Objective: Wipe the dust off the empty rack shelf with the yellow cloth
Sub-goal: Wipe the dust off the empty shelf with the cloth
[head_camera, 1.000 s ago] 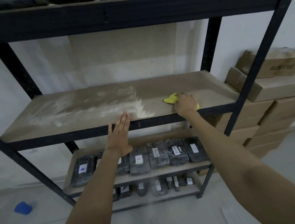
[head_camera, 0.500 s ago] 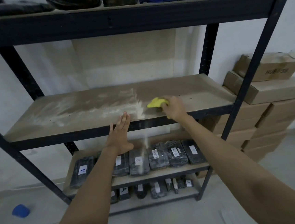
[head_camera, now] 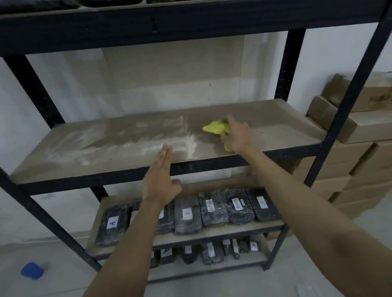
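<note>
Mid-wipe: right hand (head_camera: 236, 136) presses cloth (head_camera: 214, 127) on shelf (head_camera: 283, 126), left hand (head_camera: 161, 182) flat, holding nothing, at front edge; best w/ overlapping strokes leftward through dust (head_camera: 123, 142).

The cloth (head_camera: 215, 128) lies on the shelf (head_camera: 283, 126) right of its middle, under the right hand (head_camera: 237, 136). The left hand (head_camera: 161, 178) is at the shelf's front edge, left of the cloth. Boxes (head_camera: 366, 157) stand stacked right of the rack.
</note>
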